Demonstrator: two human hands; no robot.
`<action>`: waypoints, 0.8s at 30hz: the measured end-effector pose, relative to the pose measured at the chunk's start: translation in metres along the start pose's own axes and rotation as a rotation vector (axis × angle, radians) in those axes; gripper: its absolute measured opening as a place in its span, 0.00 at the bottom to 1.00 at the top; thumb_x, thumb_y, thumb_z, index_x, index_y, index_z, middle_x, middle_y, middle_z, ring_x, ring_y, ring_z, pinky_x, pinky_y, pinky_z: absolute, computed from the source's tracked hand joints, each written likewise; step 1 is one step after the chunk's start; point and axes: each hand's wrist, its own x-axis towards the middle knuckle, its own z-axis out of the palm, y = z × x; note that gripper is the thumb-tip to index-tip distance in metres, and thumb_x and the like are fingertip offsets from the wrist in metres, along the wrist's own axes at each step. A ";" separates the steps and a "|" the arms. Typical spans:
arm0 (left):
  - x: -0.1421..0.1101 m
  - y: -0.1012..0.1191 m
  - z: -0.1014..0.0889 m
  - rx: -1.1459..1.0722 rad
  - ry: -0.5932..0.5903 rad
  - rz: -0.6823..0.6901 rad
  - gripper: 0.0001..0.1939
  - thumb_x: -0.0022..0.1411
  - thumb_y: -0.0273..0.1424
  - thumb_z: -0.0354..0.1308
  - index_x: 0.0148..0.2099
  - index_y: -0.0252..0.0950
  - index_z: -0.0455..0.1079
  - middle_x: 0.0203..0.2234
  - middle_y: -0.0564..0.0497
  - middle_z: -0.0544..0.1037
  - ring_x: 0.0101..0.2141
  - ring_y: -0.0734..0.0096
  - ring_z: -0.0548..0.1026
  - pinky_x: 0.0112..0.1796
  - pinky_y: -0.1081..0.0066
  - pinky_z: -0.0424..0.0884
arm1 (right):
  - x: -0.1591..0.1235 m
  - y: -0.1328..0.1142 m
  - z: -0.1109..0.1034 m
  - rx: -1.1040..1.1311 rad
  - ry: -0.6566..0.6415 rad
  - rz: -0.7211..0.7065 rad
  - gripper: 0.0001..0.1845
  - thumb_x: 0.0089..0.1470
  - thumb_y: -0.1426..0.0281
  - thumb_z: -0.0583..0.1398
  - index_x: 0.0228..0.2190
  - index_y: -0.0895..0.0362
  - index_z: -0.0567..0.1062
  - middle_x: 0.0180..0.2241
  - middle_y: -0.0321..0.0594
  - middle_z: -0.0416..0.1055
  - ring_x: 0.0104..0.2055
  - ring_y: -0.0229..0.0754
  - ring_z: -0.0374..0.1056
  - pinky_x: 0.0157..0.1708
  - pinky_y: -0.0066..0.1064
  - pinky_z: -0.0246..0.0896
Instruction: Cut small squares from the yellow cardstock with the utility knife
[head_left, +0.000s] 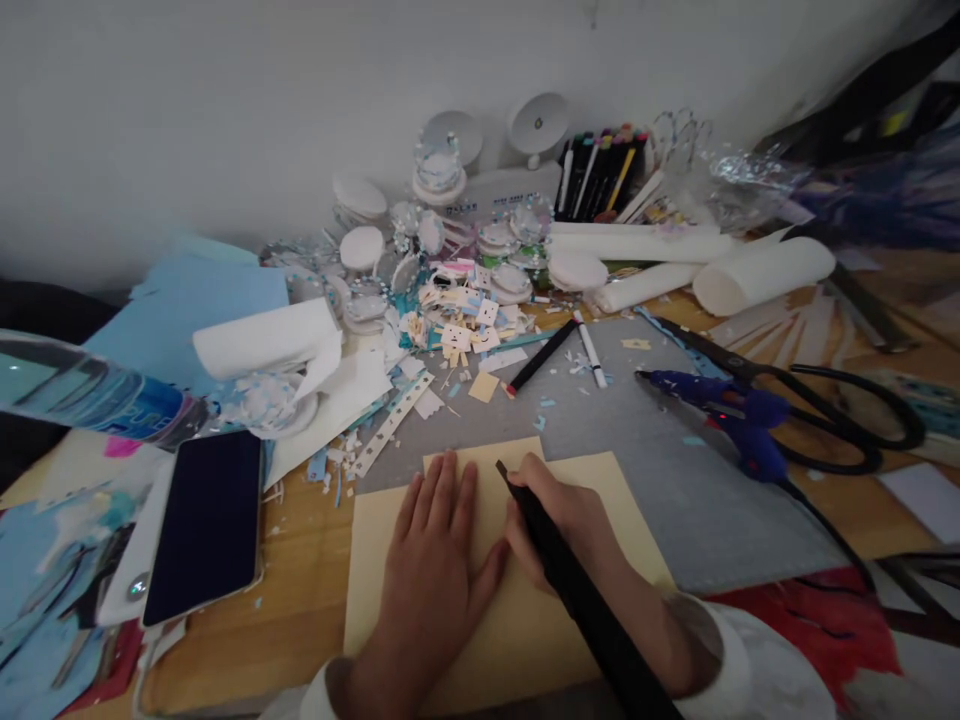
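Observation:
My left hand (431, 560) lies flat on a sheet of pale yellow paper (367, 580), fingers stretched toward the far edge and thumb out to the side. In my right hand (570, 510) is a long black pen-like tool (570, 590), held between thumb and fingers. Its dark tip is just right of my left fingertips, over a smaller yellow piece at the top. Whether the tip touches the paper I cannot tell. Beyond the sheet, a black marker (542, 357) and a white marker (590, 350) rest on the grey mat (622, 420) among paper scraps.
A blue glue gun (720, 405) and large black scissors (817, 400) lie to the right. On the left are a phone (206, 525) and a tilted water bottle (105, 390). Beaded white discs (439, 180), paper rolls (765, 275) and a marker box stand along the wall.

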 end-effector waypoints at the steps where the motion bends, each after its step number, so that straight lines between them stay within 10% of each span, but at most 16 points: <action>1: 0.000 0.000 0.000 -0.003 0.005 0.001 0.34 0.65 0.42 0.49 0.66 0.28 0.52 0.64 0.36 0.56 0.63 0.50 0.54 0.58 0.53 0.59 | 0.000 0.000 0.001 -0.007 0.011 -0.009 0.04 0.49 0.70 0.52 0.29 0.52 0.58 0.20 0.32 0.69 0.21 0.40 0.68 0.21 0.27 0.49; 24: -0.002 0.005 -0.003 -0.078 0.046 -0.061 0.30 0.66 0.43 0.46 0.64 0.30 0.58 0.62 0.37 0.60 0.62 0.53 0.57 0.61 0.52 0.52 | -0.012 -0.010 0.007 -0.045 0.131 0.003 0.06 0.52 0.70 0.52 0.35 0.54 0.63 0.23 0.34 0.72 0.21 0.41 0.70 0.22 0.27 0.53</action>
